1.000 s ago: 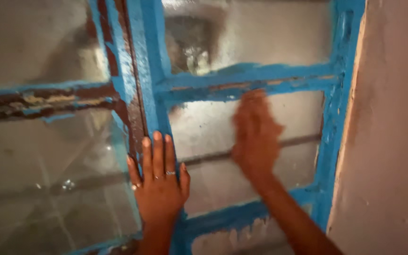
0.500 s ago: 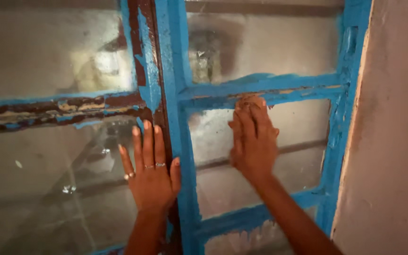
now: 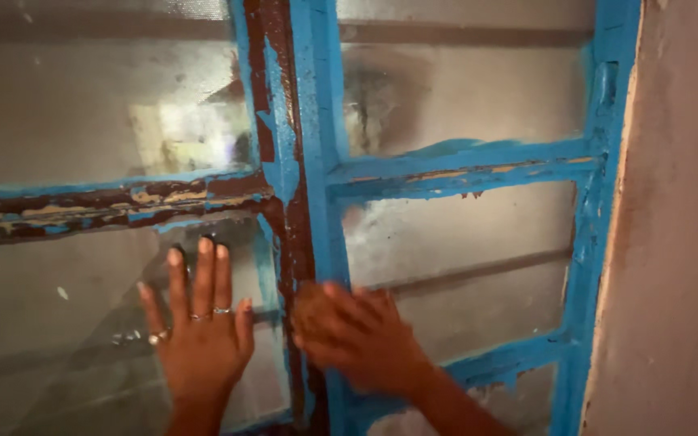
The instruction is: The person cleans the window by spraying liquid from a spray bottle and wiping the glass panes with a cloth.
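1. The left hand [image 3: 199, 339] lies flat against the lower left pane [image 3: 58, 323] of a window, fingers spread and pointing up, rings on several of them; it holds nothing
2. The right hand [image 3: 357, 335] is blurred; its fingers look loosely curved and close together, pressed on a small brownish pad [image 3: 310, 305], though the blur keeps me from telling exactly how it is gripped
3. That pad sits on the upright centre bar [image 3: 288, 161] of the window frame, where blue paint is worn down to dark brown; the bar's long axis runs up and down, and the pad touches its lower stretch
4. The bar lies between the two hands: just right of the left hand, at the left fingertips of the right hand, so the right hand is the nearer one
5. A blue crossbar [image 3: 462, 169] runs off to the right above the right hand, well apart from it; a plastered wall [image 3: 680, 242] stands at the far right
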